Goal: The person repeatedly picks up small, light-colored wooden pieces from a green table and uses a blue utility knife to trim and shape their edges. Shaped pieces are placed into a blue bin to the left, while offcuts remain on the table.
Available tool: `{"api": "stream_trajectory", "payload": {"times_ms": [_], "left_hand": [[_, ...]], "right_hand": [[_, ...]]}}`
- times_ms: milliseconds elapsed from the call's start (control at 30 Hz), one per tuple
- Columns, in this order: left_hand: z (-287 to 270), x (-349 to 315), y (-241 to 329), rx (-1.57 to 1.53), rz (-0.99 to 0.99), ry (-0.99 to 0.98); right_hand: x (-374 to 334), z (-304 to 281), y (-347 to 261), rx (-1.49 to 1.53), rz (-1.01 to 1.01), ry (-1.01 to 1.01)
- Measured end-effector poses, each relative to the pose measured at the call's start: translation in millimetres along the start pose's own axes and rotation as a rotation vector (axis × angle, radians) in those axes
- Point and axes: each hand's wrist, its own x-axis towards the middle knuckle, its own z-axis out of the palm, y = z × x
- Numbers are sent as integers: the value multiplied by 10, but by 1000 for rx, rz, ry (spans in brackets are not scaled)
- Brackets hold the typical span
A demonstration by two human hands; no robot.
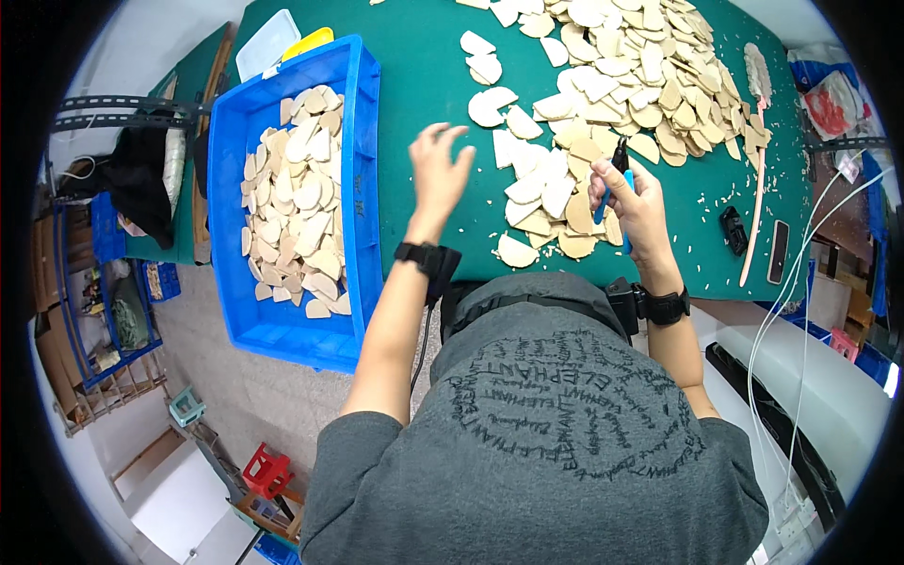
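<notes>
My left hand point(439, 174) hovers over the green table point(414, 85) with its fingers apart and nothing in them. It is between a blue crate and a heap of flat beige pieces point(650, 66), many half-round or rounded. My right hand point(640, 207) is closed round blue-handled cutting pliers point(603, 196); their black jaws point away from me. Below the pliers and beside my right hand lie loose pieces point(576, 247) at the heap's near edge. What the pieces are made of, I cannot tell. The blue crate point(363, 141) on my left holds many similar pieces.
Small pale scraps are scattered about the table. At the right lie a long-handled pink brush point(756, 188), a black object point(734, 231) and a phone point(778, 251), near hanging white cables point(800, 254). A yellow tray point(308, 43) stands behind the crate. A red stool point(266, 471) is on the floor.
</notes>
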Motion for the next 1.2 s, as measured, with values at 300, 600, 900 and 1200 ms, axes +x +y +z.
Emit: {"api": "stream_trajectory", "payload": {"times_ms": [300, 600, 900, 1200], "left_hand": [[402, 246, 235, -120, 185, -446], [-454, -182, 861, -1095, -134, -399], [-829, -260, 1130, -1132, -158, -221], [-891, -284, 1145, -1031, -112, -194]], "right_hand": [[-47, -101, 140, -93, 25, 20], [-128, 218, -29, -338, 43, -176], [-196, 307, -171, -383, 28, -211], [-194, 292, -129, -436, -50, -186]]}}
